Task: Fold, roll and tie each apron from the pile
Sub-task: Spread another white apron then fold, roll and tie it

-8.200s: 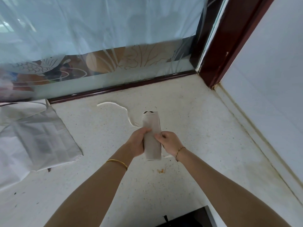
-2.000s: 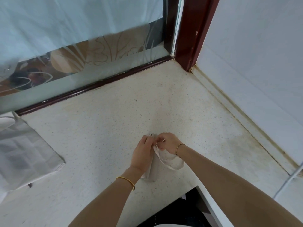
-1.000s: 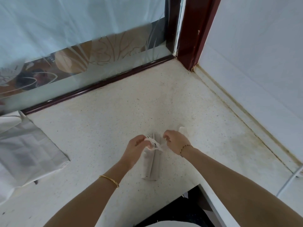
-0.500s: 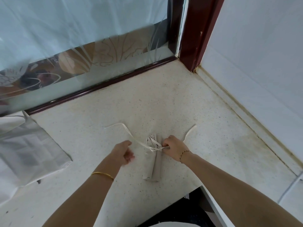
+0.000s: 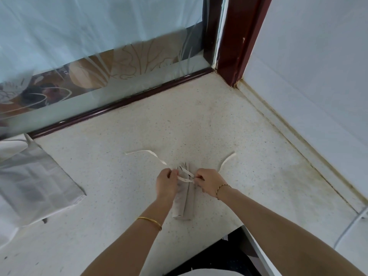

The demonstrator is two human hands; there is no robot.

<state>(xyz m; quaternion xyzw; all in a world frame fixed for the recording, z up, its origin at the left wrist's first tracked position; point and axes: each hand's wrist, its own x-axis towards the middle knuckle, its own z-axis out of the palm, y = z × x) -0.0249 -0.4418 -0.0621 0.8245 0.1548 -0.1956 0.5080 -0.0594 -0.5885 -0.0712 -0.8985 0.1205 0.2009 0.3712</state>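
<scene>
Left hand (image 5: 166, 181) pinching one end of the strap (image 5: 186, 176), fingers curled tight on it; my right hand (image 5: 209, 182) pinches the other side of the same strap, right at the crossing over the roll. Both hands are closed on strap, nothing else held. The rolled apron (image 5: 185, 202) lies on the bench (image 5: 229, 120) between my wrists, long axis pointing away from me, near end close to the bench edge.

Progress, as I judge it: this apron is folded and rolled, and the tie is under way, with the strap crossed on top of the roll near its far end (knot not cinched as far as I can tell, it's small in frame). Loose strap tails run out past my hands, one curling off to the far left (image 5: 143, 153), one to the far right (image 5: 227, 160), both lying flat on the bench.

Left to do: pull the knot snug, set the roll aside. Then the pile (image 5: 33, 182) off at the left edge, grey-white cloth lying flat and loosely folded, untouched, well apart from the roll (count of aprons in it can't be told). Beyond, the glass panel (image 5: 99, 56) and wall corner.
</scene>
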